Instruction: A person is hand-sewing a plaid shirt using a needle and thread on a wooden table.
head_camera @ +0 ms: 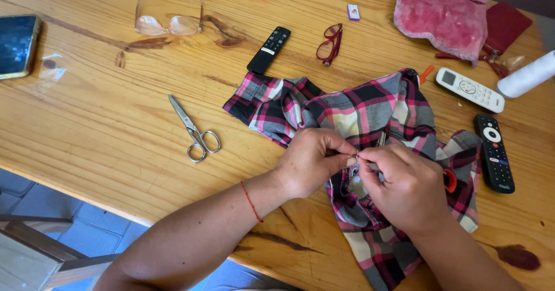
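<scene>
Scissors (194, 130) lying left of centre on wooden table (104, 112). Left hand (312, 161) pinching, fingertips narrowed, plaid shirt (370, 109) at frame centre. Right hand (404, 187) meeting it, fingers closed on same fabric fold. Black remote (495, 152) resting at right.

Sunlit knotty wooden table (98, 123) above grey tiled floor (87, 227)

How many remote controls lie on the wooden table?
3. A slim black remote control lies above the pink-and-grey plaid shirt; a white remote control lies to the shirt's upper right; a second black remote control lies at its right edge. The cloth may hide others.
</scene>
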